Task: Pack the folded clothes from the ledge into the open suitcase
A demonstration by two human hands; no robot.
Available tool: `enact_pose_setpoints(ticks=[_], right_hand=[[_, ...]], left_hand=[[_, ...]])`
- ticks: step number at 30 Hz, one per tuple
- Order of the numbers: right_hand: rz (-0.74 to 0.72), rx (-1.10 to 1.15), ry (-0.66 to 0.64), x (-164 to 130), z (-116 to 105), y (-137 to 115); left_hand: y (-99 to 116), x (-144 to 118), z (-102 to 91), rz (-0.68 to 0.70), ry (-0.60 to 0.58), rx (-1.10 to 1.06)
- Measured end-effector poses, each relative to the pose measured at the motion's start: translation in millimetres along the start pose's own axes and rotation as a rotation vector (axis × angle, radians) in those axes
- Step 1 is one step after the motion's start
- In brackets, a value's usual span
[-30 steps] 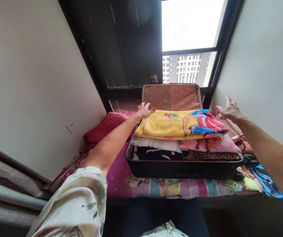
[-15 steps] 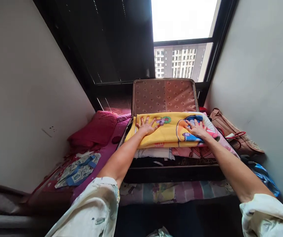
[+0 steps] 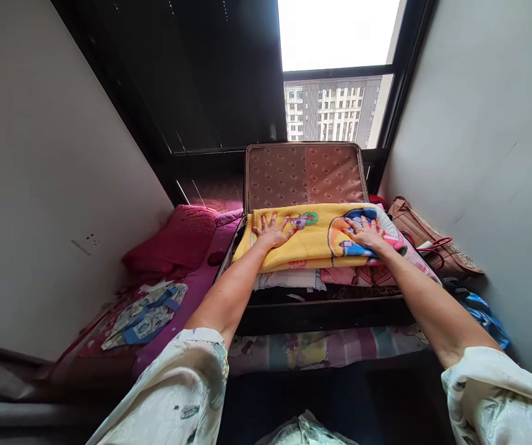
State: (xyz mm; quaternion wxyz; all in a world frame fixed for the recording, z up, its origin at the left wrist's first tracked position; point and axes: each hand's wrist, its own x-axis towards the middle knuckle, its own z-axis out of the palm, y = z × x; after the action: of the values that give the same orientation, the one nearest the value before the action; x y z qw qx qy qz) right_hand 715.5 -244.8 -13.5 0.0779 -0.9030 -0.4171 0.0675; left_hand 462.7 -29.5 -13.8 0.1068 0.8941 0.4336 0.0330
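Note:
A black suitcase (image 3: pixel 321 315) lies open on the bed, its brown patterned lid (image 3: pixel 304 176) propped upright against the window. On top of the clothes stacked inside it rests a folded yellow cartoon blanket (image 3: pixel 315 244). My left hand (image 3: pixel 273 230) lies flat on the blanket's left part, fingers spread. My right hand (image 3: pixel 363 232) presses flat on the blue and red picture at its right. White and pink folded fabrics (image 3: pixel 289 279) show under the blanket.
A red pillow (image 3: pixel 173 241) lies left of the suitcase. A folded printed cloth with blue straps (image 3: pixel 143 314) rests on the purple sheet. A brown handbag (image 3: pixel 433 244) leans against the right wall, with a blue item (image 3: pixel 484 315) below it. Walls close in on both sides.
Both hands came down from the suitcase's sides onto the yellow blanket and now rest flat on it. The view has tilted down and shifted slightly.

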Motion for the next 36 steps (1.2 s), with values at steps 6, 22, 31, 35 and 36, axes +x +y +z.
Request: enact_pose_setpoints(ticks=[6,22,31,35,36], right_hand=[[0.015,0.005,-0.002,2,0,0],[0.020,-0.038,0.047,-6,-1,-2],[-0.082,-0.151,0.252,-20,35,18],[-0.083,-0.196,0.265,-29,40,15],[-0.079,-0.201,0.261,-31,39,13]], left_hand=[[0,-3,-0.4,0.008,0.016,-0.009],[3,-10,-4.0,0.025,0.024,-0.034],[-18,-34,9.8,0.150,0.109,-0.062],[-19,-38,16.8,0.143,0.157,-0.085],[-18,-39,17.0,0.132,0.161,-0.083]])
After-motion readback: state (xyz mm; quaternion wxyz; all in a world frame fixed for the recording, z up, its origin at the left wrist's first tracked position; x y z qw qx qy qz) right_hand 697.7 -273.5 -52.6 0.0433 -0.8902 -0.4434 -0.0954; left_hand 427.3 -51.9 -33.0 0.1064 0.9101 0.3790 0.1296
